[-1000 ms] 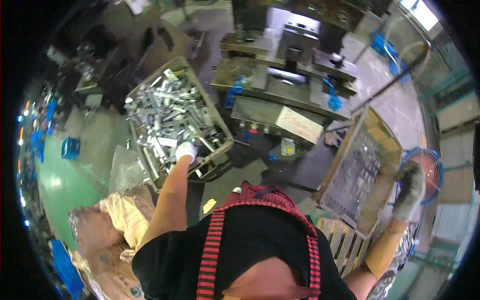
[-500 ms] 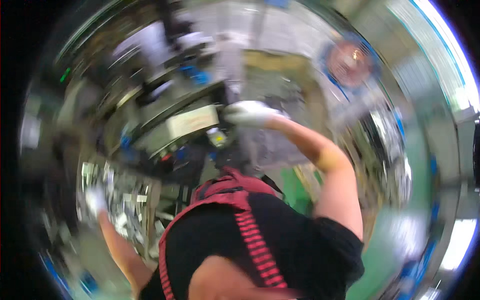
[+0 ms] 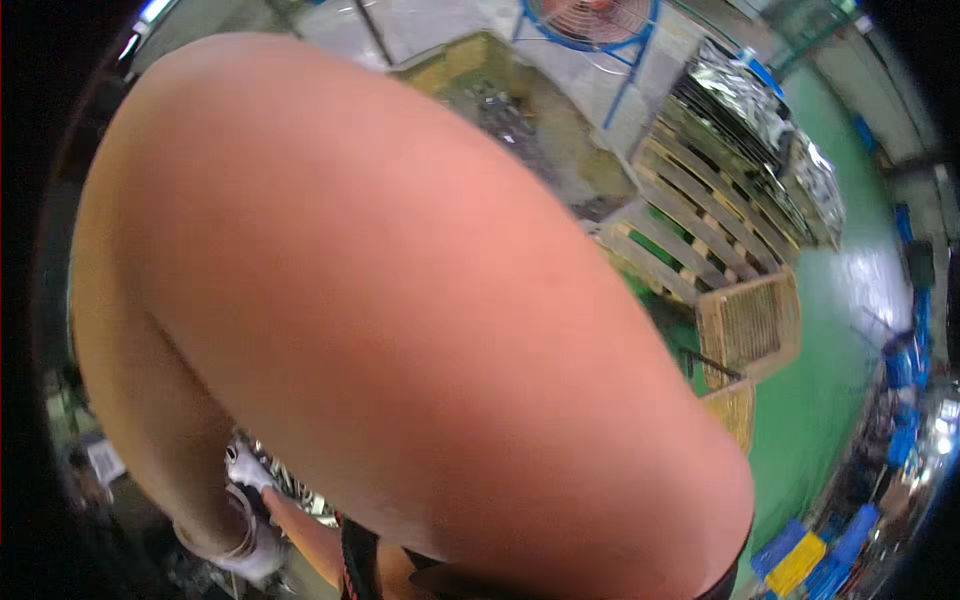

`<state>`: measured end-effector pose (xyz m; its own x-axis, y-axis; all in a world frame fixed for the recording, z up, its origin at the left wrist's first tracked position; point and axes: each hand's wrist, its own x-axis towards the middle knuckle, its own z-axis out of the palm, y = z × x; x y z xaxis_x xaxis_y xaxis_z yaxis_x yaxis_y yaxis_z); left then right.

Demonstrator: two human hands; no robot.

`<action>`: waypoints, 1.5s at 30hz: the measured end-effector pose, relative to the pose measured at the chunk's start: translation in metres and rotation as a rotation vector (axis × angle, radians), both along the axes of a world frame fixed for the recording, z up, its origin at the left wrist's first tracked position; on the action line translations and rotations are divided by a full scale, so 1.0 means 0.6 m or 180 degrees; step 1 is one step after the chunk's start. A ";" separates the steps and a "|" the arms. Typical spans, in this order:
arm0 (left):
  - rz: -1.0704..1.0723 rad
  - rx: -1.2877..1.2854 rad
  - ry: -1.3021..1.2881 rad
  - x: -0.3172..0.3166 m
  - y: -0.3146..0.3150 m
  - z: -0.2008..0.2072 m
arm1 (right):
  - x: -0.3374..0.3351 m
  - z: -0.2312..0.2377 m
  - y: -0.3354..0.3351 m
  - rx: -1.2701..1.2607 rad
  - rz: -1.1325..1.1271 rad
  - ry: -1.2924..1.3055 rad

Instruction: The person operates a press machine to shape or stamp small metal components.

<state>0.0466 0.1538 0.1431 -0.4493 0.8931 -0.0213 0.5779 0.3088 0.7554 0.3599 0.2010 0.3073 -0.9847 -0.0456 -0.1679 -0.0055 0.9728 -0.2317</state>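
Observation:
My bare right arm is bent close in front of the camera and covers most of the middle of the head view. Its elbow is at the upper left, and the forearm runs down to my right hand [image 3: 258, 562] in a white glove at the lower left. The fingers of that hand are hidden or too small to make out. Just above it is my left hand [image 3: 248, 470], also white-gloved and closed. A small dark ring shape shows at its fingertips; its kind is unclear. Beside the left forearm lie shiny small metal parts [image 3: 300, 488], partly hidden by my right arm.
At the far side stands a large tan bin [image 3: 600, 165] with dark metal pieces inside. Behind it is a blue-framed fan [image 3: 590, 22]. To the right are a wooden pallet [image 3: 690, 240], a yellowish crate [image 3: 750, 325], the green floor [image 3: 820, 370] and blue containers with a yellow piece [image 3: 797, 560].
My right arm has swung from reaching forward over the bench to folding across the view, its hand now at the lower left near the left hand. The view has shifted to the right.

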 end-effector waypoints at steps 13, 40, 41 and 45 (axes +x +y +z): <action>-0.0039 0.0839 -0.2025 0.272 -0.012 0.040 | 0.143 -0.116 0.115 -0.0916 -0.1359 0.0088; -0.0116 0.0695 -0.1814 0.158 0.216 -0.050 | 0.142 -0.489 0.259 -0.2053 -0.5177 0.3448; -0.0106 0.0756 -0.1938 0.143 0.218 -0.058 | 0.179 -0.516 0.244 -0.1942 -0.5575 0.3074; -0.0337 0.0623 -0.1609 0.104 0.220 -0.089 | 0.232 -0.658 0.185 -0.0841 -0.6222 0.0625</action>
